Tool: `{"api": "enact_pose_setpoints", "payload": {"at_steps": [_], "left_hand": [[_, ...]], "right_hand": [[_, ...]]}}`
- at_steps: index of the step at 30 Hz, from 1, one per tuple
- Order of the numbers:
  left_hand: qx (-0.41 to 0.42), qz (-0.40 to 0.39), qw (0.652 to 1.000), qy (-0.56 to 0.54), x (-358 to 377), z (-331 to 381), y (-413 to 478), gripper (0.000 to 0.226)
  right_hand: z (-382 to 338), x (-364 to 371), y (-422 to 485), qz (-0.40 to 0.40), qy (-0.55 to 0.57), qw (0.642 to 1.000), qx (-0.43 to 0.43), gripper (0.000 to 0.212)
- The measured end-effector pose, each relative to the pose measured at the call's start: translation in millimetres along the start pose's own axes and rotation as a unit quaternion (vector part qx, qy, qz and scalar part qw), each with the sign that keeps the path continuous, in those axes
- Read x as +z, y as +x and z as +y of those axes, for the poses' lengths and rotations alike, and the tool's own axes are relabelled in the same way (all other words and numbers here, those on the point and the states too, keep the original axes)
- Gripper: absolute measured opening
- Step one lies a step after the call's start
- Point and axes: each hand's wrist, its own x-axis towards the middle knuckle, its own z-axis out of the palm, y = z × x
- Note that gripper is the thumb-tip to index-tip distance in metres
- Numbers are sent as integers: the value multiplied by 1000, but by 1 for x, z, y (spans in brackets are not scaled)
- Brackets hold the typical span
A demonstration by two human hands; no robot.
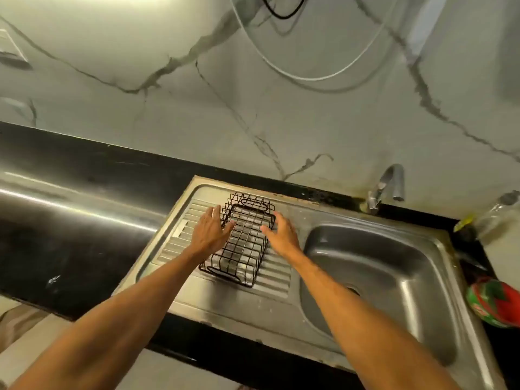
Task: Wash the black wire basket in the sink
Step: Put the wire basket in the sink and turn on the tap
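A black wire basket [242,243] lies on the ribbed steel drainboard [277,274] to the left of the sink bowl [374,277]. My left hand [210,231] is at the basket's left side, fingers straight, thumb reaching over the rim. My right hand [281,234] is at the basket's right side, fingers spread and straight, thumb pointing over the wire rim. Neither hand is curled round the wires. The sink bowl holds nothing and looks dry. A steel tap [385,187] stands behind the bowl with no water running from it.
A black countertop [70,229] stretches to the left. A clear bottle [495,218] and a red and green packet [495,304] sit at the right edge beside the sink. A marble-patterned wall [225,94] rises behind, with cables hanging on it.
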Motion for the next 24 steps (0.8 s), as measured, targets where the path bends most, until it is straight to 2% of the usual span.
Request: {"api": "enact_pose_setpoints", "payload": {"at_steps": [4, 7, 13, 19, 24], "left_hand": [[-56, -95, 992, -59, 6, -9, 20, 84], [-82, -98, 985, -118, 5, -2, 33, 76], [-51, -73, 990, -110, 9, 20, 46, 41], [15, -82, 993, -85, 25, 86, 40, 51], [70, -97, 991, -60, 54, 159, 20, 55]], "right_hand": [[3, 26, 5, -17, 40, 993, 108, 76], [4, 34, 13, -22, 90, 985, 146, 79], [11, 15, 17, -18, 187, 971, 150, 78], [39, -31, -4, 21, 205, 968, 143, 74], [84, -95, -31, 60, 250, 954, 157, 47]]}}
